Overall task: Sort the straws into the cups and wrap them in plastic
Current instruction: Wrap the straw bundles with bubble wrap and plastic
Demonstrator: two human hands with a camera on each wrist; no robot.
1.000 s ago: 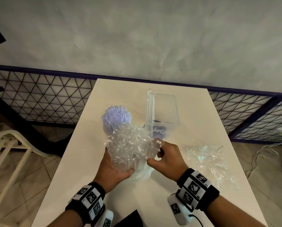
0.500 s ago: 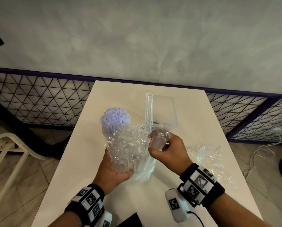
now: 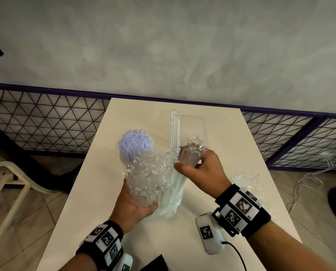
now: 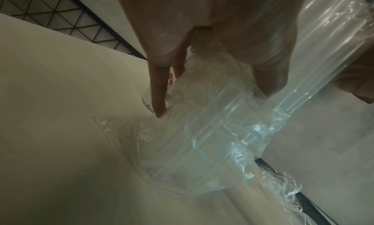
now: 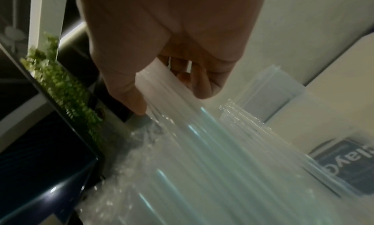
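Lifting from frame centre toward upper right over the past second, the right hand (image 3: 200,169) grips a bunch of clear straws (image 3: 189,155) drawn from the plastic bag (image 3: 149,173) clasped by the left hand (image 3: 132,206); sorting continues (wrapping not begun). Purple straws (image 3: 134,140) and the clear container (image 3: 190,132) crowd behind.

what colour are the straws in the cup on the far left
Pale lilac-blue, the straws standing bunched in their cup; the head view shows it best.
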